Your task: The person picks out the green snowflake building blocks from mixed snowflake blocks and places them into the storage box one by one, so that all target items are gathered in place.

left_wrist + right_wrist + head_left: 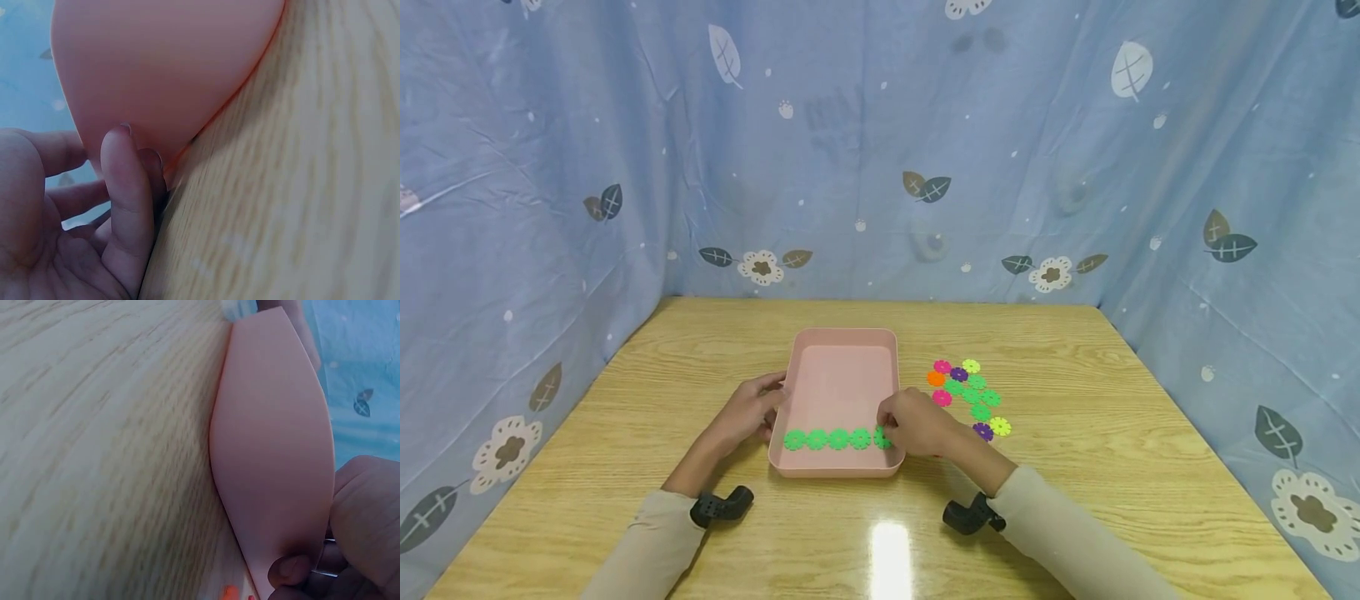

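Observation:
A pink tray [842, 375] lies on the wooden table. Along its near end runs a row of green notched, flower-shaped plastic discs [838, 438]. My left hand [747, 414] holds the tray's left side, its fingers against the outer wall in the left wrist view. My right hand [917, 423] reaches over the right rim, its fingers pinching the rightmost green disc [881, 439], which they partly hide. In the right wrist view the tray's outer wall [272, 425] blocks the disc, and some curled fingers [290, 570] show beside that wall.
Right of the tray lies a loose group of similar discs: green [981, 412], pink [942, 398], orange [936, 378], purple [982, 432] and yellow [1000, 426]. My right forearm passes close to them. A blue patterned curtain [865, 150] encloses the table's back and sides.

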A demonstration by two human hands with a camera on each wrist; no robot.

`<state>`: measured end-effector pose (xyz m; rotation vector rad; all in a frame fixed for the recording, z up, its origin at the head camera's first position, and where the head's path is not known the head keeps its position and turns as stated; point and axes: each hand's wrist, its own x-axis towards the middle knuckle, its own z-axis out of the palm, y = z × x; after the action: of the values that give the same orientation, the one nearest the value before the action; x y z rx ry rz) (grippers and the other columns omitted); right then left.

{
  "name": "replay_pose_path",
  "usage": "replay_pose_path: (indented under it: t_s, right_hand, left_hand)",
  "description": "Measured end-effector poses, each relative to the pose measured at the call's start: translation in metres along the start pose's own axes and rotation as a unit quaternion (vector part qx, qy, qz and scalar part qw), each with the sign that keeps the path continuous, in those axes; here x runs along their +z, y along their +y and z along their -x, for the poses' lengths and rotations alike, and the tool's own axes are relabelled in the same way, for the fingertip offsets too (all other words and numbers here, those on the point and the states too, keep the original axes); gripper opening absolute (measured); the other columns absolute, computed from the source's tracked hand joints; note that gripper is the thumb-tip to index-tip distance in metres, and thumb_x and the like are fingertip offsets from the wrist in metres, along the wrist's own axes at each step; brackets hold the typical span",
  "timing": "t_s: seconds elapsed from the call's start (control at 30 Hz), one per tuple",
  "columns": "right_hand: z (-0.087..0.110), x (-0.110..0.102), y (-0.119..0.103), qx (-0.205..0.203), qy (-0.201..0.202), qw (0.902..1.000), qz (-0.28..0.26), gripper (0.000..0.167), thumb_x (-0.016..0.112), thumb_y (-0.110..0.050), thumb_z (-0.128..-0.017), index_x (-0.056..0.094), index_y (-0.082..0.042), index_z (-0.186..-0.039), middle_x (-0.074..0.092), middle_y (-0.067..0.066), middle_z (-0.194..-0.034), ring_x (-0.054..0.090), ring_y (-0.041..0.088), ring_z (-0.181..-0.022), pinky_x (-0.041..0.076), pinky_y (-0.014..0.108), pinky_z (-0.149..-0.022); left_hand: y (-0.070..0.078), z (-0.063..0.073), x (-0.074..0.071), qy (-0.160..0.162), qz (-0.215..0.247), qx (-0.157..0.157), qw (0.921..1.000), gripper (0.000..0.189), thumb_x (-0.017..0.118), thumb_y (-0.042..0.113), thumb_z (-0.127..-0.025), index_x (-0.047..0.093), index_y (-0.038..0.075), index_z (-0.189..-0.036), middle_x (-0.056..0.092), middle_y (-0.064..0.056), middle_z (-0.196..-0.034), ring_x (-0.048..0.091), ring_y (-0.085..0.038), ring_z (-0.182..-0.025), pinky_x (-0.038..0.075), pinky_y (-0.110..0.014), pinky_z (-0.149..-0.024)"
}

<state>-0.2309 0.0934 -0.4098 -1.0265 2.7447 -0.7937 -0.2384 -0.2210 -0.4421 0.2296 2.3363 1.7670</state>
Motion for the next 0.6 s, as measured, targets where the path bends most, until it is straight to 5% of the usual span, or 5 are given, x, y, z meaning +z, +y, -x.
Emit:
replay_pose_path:
  t_s: [0.6]
  right_hand:
    - [-0.0023,0.0049,-0.0012,0.010,0.002,0.9999,0.000,0.016,0.061,0.008,-0.086,0.072,-0.004,-0.084,0.064,-0.001,-0.074,0.048,0.006,-0.053,0.042,0.018,-0.047]
  left_hand:
    - [0.0009,0.0004,-0.0002,-0.001,0.003,0.000,1.0000,0.055,0.048,0.023,-0.108,0.035,0.000,-0.156,0.051,-0.024,-0.127,0.061,-0.018,-0.063,0.054,-0.028,-0.049]
